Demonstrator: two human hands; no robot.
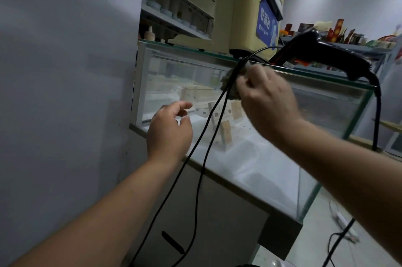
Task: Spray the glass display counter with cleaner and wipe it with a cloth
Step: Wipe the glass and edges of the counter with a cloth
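Against the glass display counter [174, 75], right hand [267, 97] grips a cloth [228, 84]; left hand's [169, 129] grip loosely open.

Two hands [169, 129], one cloth [230, 84], one scanner [330, 53]

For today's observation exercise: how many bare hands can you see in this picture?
2. The left hand hovers open in front of the glass display counter; the right hand holds a cloth near its top edge.
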